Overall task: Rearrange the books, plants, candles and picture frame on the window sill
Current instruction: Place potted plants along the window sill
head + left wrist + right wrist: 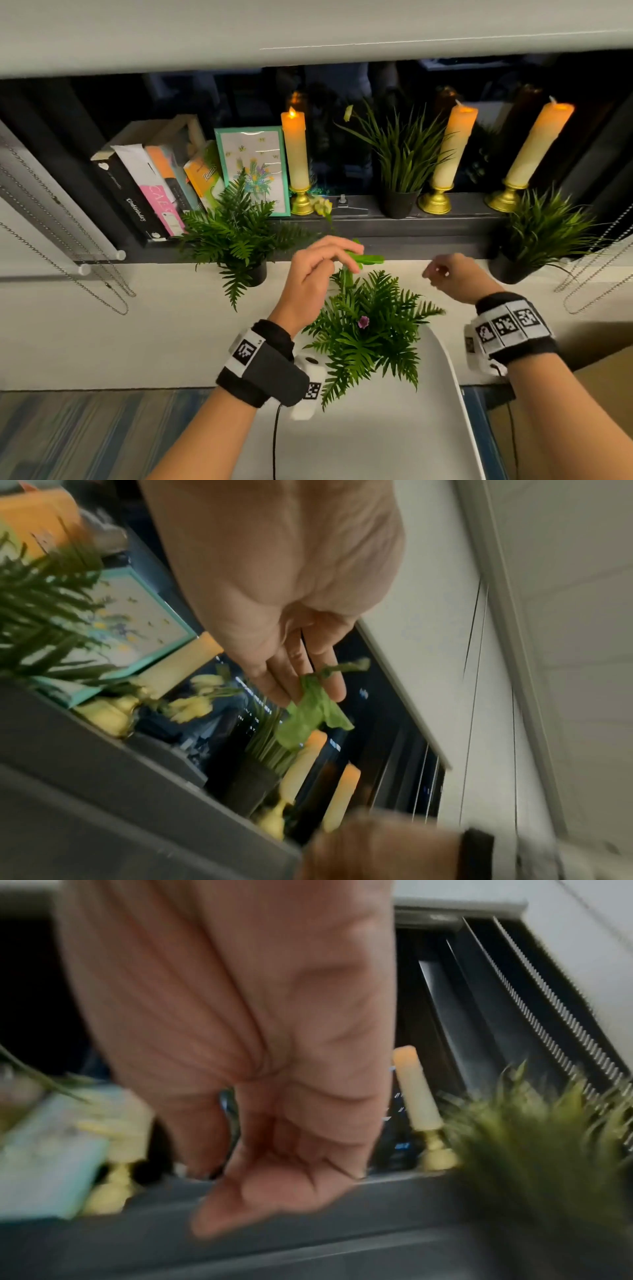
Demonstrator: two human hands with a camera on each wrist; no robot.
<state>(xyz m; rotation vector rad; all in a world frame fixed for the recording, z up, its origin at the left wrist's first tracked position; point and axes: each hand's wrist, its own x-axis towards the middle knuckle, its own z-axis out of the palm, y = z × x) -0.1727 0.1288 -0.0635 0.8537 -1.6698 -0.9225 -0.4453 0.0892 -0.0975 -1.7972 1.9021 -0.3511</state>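
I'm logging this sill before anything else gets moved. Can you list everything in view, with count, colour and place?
Books: about five, black, white, pink, orange, leaning at the sill's left end.
Picture frame: one, teal, right of the books.
Candles: three, cream with gold holders, along the window.
Grass plants: two, green in black pots, one between candles, one at the right end.
Fern plants: two, green, one before the frame, one nearer, under the hands.
Leafy stem: one, light green, at the left fingers.
Yellow flower: one, lying on the sill.
Chair: one, white, below.
Blind chains: metal, both sides.
Left hand: holds the stem.
Right hand: loosely curled, holds nothing.
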